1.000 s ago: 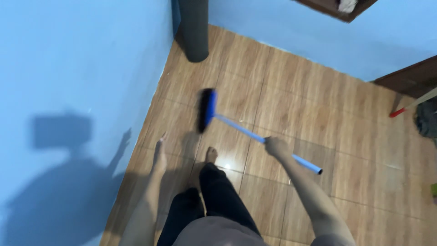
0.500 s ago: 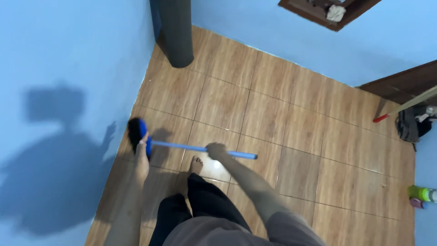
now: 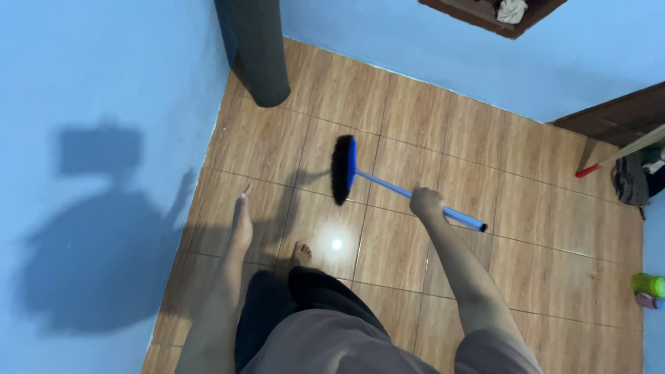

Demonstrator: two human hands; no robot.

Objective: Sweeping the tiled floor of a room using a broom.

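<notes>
My right hand [image 3: 425,202] grips the blue handle of a broom [image 3: 388,187] near its upper end. The broom's blue head with black bristles [image 3: 343,170] rests on the brown wood-look tile floor [image 3: 443,145], ahead of me. My left hand [image 3: 242,216] hangs free at my side with fingers straight and holds nothing. One bare foot [image 3: 300,253] shows below the broom head, above my dark trousers.
A blue wall [image 3: 104,138] runs along the left and another at the back. A dark grey round pillar [image 3: 258,52] stands in the corner. At the right lie a red-tipped stick [image 3: 609,159], a dark bag [image 3: 630,180] and a green bottle [image 3: 648,284].
The broom head swung from the left wall, beside my left hand, back to the right and forward onto the middle tiles. My right hand moved right with the handle.
</notes>
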